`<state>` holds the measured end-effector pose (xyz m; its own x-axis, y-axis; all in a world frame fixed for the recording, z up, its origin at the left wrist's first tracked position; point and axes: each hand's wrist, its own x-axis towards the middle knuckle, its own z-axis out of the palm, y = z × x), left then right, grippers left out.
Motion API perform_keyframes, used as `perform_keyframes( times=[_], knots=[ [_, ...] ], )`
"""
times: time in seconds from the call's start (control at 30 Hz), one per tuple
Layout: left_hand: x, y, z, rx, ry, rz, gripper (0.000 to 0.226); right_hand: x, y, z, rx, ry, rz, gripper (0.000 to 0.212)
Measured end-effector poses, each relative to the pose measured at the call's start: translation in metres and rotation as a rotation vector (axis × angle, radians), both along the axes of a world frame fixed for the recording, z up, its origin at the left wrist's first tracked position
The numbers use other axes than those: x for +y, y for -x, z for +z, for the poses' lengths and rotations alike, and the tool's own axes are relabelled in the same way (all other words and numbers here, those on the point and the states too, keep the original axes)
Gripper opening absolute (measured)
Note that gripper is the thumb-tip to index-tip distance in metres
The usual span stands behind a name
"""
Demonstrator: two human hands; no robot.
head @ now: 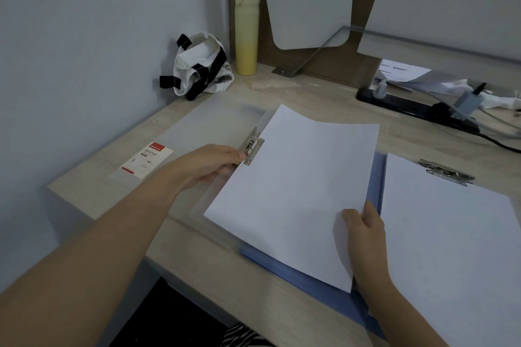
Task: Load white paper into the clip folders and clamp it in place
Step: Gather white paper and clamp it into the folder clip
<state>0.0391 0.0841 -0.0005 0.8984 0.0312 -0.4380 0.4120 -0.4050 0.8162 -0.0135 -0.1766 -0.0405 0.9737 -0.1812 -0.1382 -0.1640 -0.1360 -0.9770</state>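
A clear clip folder (203,124) lies open on the desk, its metal clamp (251,146) at the spine. My left hand (210,163) has its fingertips on the clamp's lever. A white paper sheet (296,186) lies over the folder's right half, its left edge at the clamp. My right hand (365,234) pinches that sheet's lower right edge. To the right, a blue clip folder (324,287) lies partly under the sheet and holds a second white sheet (451,239) under its own metal clamp (445,172).
A yellow bottle (246,29) and a white bag with black straps (201,65) stand at the back left by the wall. A black power strip (417,110) with plugs and cables runs along the back right. The desk's front edge (197,287) is near me.
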Motion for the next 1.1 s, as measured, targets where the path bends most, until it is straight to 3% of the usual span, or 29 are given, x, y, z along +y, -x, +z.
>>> perform_keyframes(
  times=[0.13,0.23,0.33,0.4,0.5,0.63,0.7,0.8,0.87,1.0,1.1],
  knots=[
    [0.001,0.002,-0.006,-0.091,-0.025,0.006,0.036,0.0,0.0,0.0,-0.001,0.014,0.005,0.014],
    [0.005,0.004,-0.011,-0.093,0.028,0.018,0.033,-0.001,-0.001,0.001,-0.009,0.016,0.001,0.025],
    [0.005,0.007,-0.016,-0.087,0.118,0.053,0.032,0.001,0.002,0.005,-0.02,0.04,0.008,0.014],
    [0.001,0.01,-0.016,-0.103,0.154,0.065,0.03,0.003,0.002,0.008,-0.03,0.037,0.002,0.04],
    [-0.006,0.015,-0.01,-0.153,0.176,0.084,0.031,0.003,-0.005,0.011,-0.032,0.238,0.06,0.061],
    [-0.016,0.023,0.012,-0.204,0.282,0.149,0.025,-0.005,-0.017,0.012,-0.038,0.727,0.3,0.033],
    [-0.024,0.028,0.03,-0.25,0.329,0.158,0.016,-0.007,-0.017,0.016,0.004,0.767,0.402,0.045],
    [-0.042,0.038,0.062,-0.305,0.447,0.085,0.01,-0.01,-0.015,0.036,0.055,0.665,0.466,0.056],
    [-0.064,0.047,0.085,-0.34,0.512,0.018,0.021,-0.017,-0.015,0.048,0.077,0.527,0.471,0.055],
    [-0.119,0.06,0.11,-0.427,0.474,-0.098,0.031,-0.039,-0.005,0.075,0.192,-0.007,0.405,0.051],
    [-0.16,0.063,0.113,-0.432,0.459,-0.178,0.031,-0.063,0.006,0.095,0.179,-0.249,0.426,0.06]
  ],
)
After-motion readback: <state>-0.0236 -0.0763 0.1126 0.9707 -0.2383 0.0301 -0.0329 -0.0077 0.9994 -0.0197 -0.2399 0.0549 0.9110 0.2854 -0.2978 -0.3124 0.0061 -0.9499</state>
